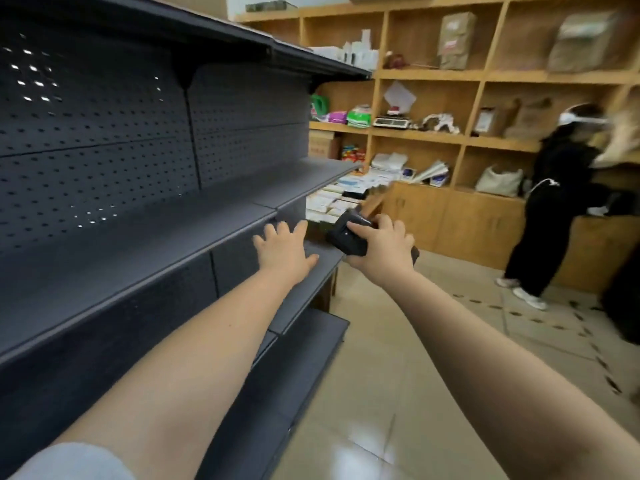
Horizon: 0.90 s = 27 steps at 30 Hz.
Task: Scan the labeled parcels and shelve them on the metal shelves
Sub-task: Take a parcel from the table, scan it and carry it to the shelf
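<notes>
A dark metal shelving unit (138, 244) with a perforated back panel fills the left side; the boards I can see hold nothing. My left hand (282, 252) reaches forward with spread, straight fingers over the front edge of a middle board, holding nothing. My right hand (382, 249) grips a black handheld scanner (348, 235), held out just past the unit's right end. Brown paper parcels (455, 39) stand in the wooden cubbies at the back.
Wooden wall shelving (429, 135) at the back holds bags, boxes, a scale and stacked packets. A person in black (550, 202) stands at a wooden counter at the right. Beige tiled floor (398, 375) runs between the metal unit and the counter.
</notes>
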Available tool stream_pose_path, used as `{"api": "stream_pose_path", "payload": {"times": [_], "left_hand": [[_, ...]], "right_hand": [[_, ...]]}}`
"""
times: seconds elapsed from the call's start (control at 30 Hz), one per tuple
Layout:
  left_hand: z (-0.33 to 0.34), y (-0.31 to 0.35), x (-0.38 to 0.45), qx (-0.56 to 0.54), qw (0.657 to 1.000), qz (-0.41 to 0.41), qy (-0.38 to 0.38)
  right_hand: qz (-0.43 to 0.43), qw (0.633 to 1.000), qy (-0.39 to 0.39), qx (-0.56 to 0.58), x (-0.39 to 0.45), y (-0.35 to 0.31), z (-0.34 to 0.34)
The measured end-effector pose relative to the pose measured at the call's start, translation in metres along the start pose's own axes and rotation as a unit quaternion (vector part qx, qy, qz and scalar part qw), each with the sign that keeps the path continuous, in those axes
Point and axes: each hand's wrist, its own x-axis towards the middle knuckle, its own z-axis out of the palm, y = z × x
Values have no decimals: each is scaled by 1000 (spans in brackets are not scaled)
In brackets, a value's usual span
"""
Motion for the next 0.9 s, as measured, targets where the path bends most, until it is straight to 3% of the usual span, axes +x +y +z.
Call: {"api": "stream_pose_path", "payload": {"times": [0.17, 0.43, 0.6, 0.73, 0.9], "left_hand": [[93, 76, 41, -11, 998, 31, -56], [236, 112, 130, -21, 992, 77, -93], [303, 159, 218, -74, 984, 87, -139], [349, 199, 272, -145, 968, 24, -203], [393, 242, 348, -154, 963, 34, -219]], "right_hand": [[48, 997, -44, -31, 20, 103, 61], [161, 982, -98, 29, 63, 202, 183], [229, 965, -115, 49, 137, 244, 245], [287, 945, -136, 77, 203, 281, 281], [290, 945, -137, 66, 285, 343, 308]]}}
